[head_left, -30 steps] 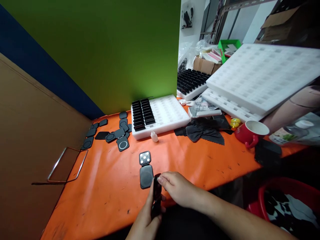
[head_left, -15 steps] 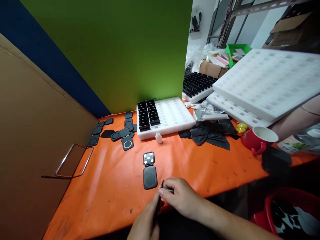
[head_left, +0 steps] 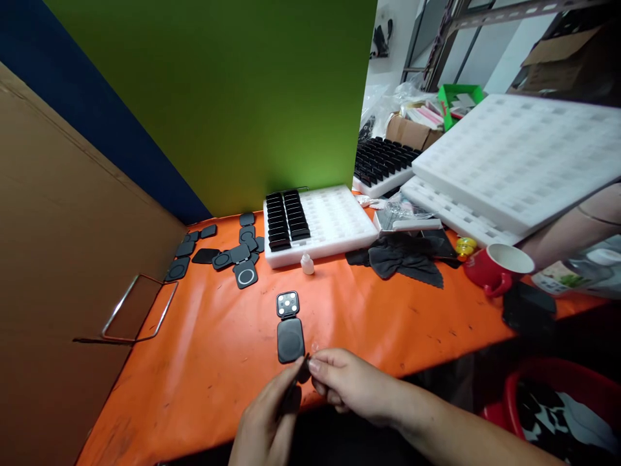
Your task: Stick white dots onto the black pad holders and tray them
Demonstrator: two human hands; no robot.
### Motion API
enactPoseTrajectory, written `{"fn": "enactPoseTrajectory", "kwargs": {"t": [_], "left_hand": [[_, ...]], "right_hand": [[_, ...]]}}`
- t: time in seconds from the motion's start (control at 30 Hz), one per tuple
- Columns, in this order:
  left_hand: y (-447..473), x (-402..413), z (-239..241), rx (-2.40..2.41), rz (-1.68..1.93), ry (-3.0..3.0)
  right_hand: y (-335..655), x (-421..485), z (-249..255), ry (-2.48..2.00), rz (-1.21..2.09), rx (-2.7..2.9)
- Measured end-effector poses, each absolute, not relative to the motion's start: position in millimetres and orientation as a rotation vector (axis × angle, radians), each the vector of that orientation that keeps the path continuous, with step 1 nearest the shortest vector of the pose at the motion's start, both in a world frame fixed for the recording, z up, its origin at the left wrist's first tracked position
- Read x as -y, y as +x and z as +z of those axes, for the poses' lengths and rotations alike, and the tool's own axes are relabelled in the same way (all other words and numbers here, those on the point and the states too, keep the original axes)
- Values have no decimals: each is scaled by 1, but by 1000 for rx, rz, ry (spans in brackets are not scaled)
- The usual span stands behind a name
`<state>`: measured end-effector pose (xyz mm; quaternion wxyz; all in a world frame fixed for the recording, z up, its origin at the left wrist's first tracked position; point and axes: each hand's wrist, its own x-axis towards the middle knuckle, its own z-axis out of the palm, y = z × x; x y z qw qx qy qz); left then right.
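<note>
Your side of the 2-panel device [head_left: 290, 331]: left hand [head_left: 264, 414] clasps dark piece [head_left: 304, 371], likely steadying it; right hand [head_left: 345, 380] pinches its edge.

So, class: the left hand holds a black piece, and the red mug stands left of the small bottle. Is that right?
Not quite: the head view shows the red mug right of the small bottle. The left hand does hold a black piece.
</note>
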<state>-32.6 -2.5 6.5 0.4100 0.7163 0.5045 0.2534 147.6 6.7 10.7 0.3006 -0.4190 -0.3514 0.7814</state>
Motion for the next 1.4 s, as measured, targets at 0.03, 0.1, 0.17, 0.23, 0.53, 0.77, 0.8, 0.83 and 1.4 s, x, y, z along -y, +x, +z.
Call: {"fn": "enactPoseTrajectory", "kwargs": {"t": [0.03, 0.1, 0.17, 0.23, 0.53, 0.77, 0.8, 0.83, 1.4], "left_hand": [[-36, 4, 6, -1216, 603, 1923], [-40, 6, 7, -1109, 555, 2113], [-40, 8, 7, -1053, 545, 2231], [-38, 9, 8, -1070, 556, 2276], [-30, 3, 12, -1225, 600, 1715], [-22, -5, 11, -1422, 920, 810], [-21, -4, 11, -1439, 934, 814], [-21, -3, 10, -1456, 940, 865], [-30, 19, 14, -1080, 958, 1760]], "right_hand": [[150, -5, 11, -1107, 2128, 890], [153, -1, 10, -1081, 2224, 805], [155, 3, 9, -1042, 2271, 733], [154, 4, 8, -1010, 2270, 687], [137, 10, 2, -915, 2195, 390], [133, 11, 8, -825, 2334, 443], [132, 11, 8, -835, 2338, 447], [131, 11, 8, -845, 2341, 440], [135, 11, 3, -641, 2561, -113]]}}
